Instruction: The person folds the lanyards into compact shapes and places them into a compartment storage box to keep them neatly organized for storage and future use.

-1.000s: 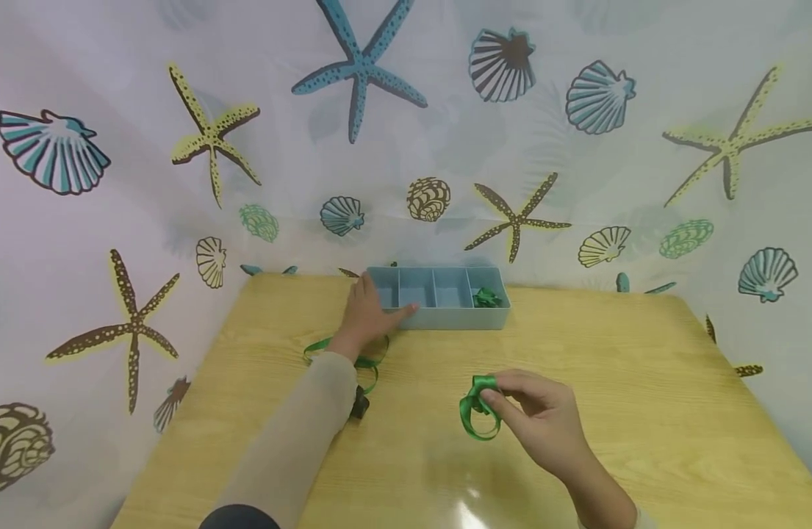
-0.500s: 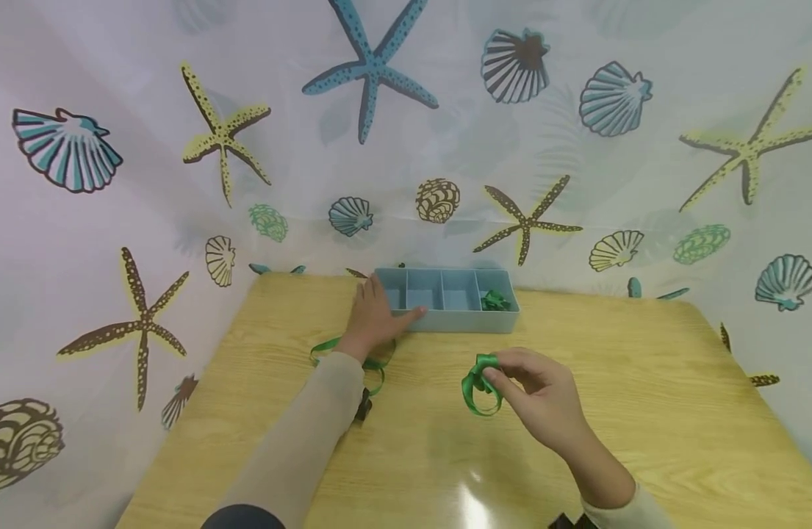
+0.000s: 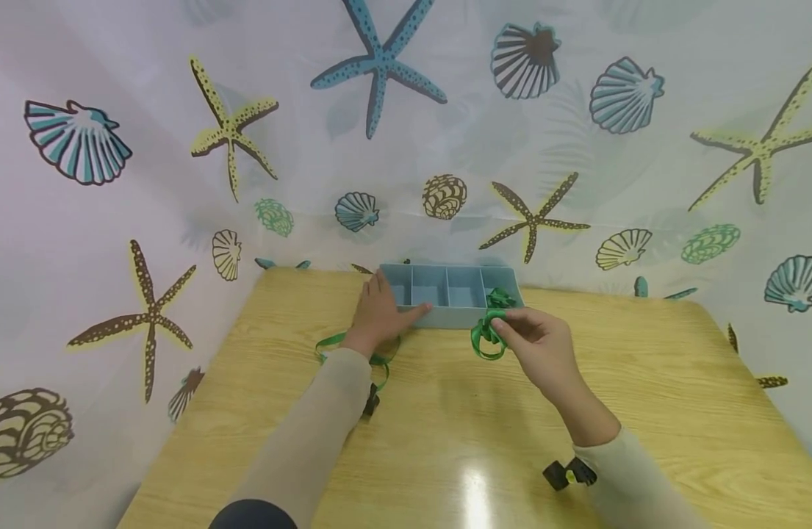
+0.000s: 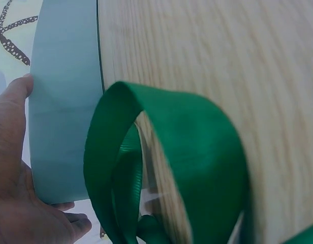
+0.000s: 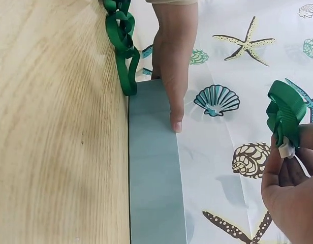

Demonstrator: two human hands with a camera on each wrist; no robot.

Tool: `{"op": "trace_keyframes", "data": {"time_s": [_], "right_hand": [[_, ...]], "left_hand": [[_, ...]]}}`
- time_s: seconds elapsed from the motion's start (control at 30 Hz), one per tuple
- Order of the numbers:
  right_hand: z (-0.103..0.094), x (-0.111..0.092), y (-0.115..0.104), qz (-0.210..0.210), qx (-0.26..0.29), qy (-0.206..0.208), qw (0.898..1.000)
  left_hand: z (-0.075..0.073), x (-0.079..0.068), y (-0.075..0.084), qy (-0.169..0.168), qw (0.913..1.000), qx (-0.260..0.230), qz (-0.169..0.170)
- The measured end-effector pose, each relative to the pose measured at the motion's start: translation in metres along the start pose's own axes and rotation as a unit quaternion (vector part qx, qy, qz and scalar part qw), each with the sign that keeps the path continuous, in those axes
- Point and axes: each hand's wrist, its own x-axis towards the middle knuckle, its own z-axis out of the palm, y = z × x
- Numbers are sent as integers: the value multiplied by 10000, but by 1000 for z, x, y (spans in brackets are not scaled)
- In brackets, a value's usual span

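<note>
A pale blue divided box (image 3: 445, 317) stands at the back of the table, against the patterned cloth. My left hand (image 3: 378, 312) grips its left end, thumb on the front rim and fingers around the side. In my right hand (image 3: 546, 353), thumb and fingertips pinch a looped green ribbon (image 3: 488, 334) in front of the rightmost compartment. The right wrist view shows a small white piece (image 5: 286, 148) at the pinched end of this ribbon. Another bunched green ribbon (image 3: 501, 297) lies in that compartment. The other compartments hold nothing.
A loose green ribbon (image 3: 329, 342) lies on the table (image 3: 260, 389) under my left wrist; its loops (image 4: 207, 147) fill much of the left wrist view. A cloth (image 3: 300, 169) printed with shells and starfish hangs behind. A black mount (image 3: 569, 474) sits at my right wrist.
My right hand has moved forward with the ribbon, from over the middle of the table to the box's front right corner. The left hand keeps its grip; the view has shifted slightly.
</note>
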Motion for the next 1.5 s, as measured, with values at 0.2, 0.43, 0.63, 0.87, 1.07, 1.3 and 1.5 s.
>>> {"op": "trace_keyframes", "data": {"time_s": [0.2,0.43,0.63,0.87,1.07,1.3,1.5], "right_hand": [[2,19,7,94,-216,52,9997],[17,40,14,89,-202,307,9993],[34,62,20,10,-310,423,9986],[44,84,35,88,-978,623,9932],[54,96,48,-863,-2089,884,9701],[65,105,57,-1405,-3151,673,9362],[64,106,66,-828,-3561,313,9302]], "left_hand": [[3,0,-1,18,10000,-10,4],[0,-4,1,-9,10000,3,8],[-3,3,2,-61,9999,41,-110],[0,6,2,-79,9999,-58,-106],[-2,1,4,-26,9998,113,-165],[-5,-2,7,110,9998,135,-72],[1,7,1,-68,9994,264,-213]]}}
